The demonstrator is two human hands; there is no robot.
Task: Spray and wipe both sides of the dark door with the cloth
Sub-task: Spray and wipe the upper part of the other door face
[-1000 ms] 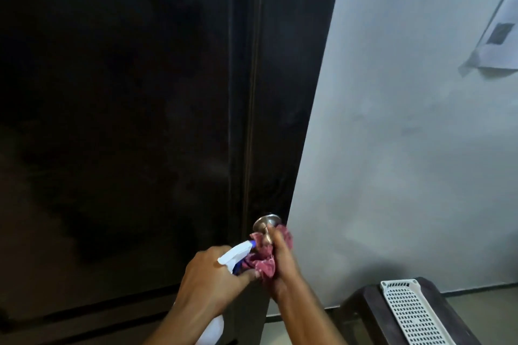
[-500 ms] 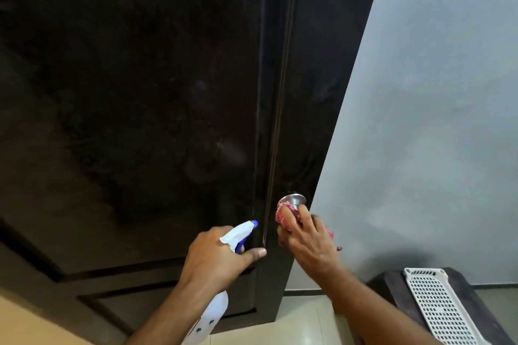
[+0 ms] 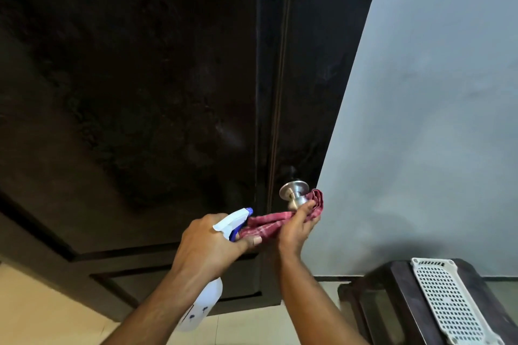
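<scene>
left hand (image 3: 213, 245) grips bottle (image 3: 204, 307), right hand (image 3: 297, 228) holds cloth (image 3: 266, 222) at knob (image 3: 295, 195); bunched cloth could snag, drop; door (image 3: 140, 92) stays streaky.

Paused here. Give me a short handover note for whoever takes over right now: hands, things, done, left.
Left hand grips the spray bottle, nozzle toward the door; its thumb touches one end of the cloth.
Right hand grips the cloth's other end just below the knob.
Done: cannot tell; this side shows hazy smears.
Left: wipe round the knob and this side, then the far side, out of view.
</scene>
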